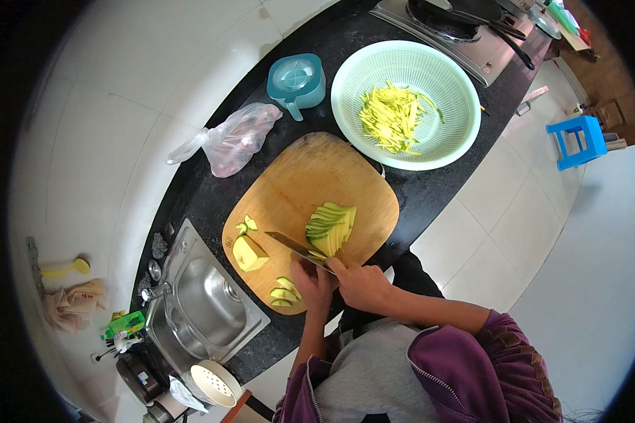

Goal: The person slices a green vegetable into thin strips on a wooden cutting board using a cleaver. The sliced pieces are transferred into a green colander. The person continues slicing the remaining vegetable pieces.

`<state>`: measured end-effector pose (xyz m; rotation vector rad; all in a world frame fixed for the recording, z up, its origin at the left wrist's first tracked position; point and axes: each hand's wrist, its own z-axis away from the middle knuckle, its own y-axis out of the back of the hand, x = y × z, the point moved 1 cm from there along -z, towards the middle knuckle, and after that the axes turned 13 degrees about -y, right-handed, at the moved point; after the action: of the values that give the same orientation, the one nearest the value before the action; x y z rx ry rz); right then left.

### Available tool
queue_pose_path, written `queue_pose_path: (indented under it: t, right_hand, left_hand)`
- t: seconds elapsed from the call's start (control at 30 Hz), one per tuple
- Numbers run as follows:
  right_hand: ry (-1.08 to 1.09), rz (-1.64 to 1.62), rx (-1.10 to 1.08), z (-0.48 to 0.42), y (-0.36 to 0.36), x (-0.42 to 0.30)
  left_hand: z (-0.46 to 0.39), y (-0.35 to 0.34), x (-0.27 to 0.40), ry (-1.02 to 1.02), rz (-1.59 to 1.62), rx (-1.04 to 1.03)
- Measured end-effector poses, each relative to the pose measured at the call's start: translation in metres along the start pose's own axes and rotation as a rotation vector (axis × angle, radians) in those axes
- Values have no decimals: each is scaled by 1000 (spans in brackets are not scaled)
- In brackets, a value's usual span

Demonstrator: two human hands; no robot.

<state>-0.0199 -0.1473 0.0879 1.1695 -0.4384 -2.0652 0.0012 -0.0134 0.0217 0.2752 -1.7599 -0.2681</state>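
Observation:
My right hand (364, 285) is closed on the handle of a kitchen knife (292, 244), whose blade points up and left over a wooden cutting board (317, 164). Close against the blade near the handle is my left hand (313, 283); its fingertips are partly hidden, and whether it holds a piece cannot be told. Overlapping slices of a green-skinned, pale yellow vegetable (332, 226) lie fanned out just beyond the blade. A thick pale chunk (249, 254) rests at the board's left, with small trimmings (247, 224) above it and more skin-edged offcuts (284, 292) below.
A pale green basket (457, 132) holding shredded vegetable stands beyond the board. Also on the dark counter are a lidded teal pitcher (299, 84), a tied plastic bag (238, 140) and a stove (487, 58) with a black pan. A steel sink (211, 296) lies at left.

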Motion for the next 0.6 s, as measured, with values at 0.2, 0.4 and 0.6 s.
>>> queue_pose_path:
  t: [0.2, 0.4, 0.6]
  right_hand:
    - [49, -82, -208, -18, -2, 15]
    - [-123, -126, -362, -15, 17, 5]
    - [-80, -126, -269, -16, 1, 9]
  left_hand:
    - [-1, 9, -9, 14, -148, -26]
    - [-2, 40, -14, 112, 164, 103]
    - [-3, 76, -8, 125, 138, 130]
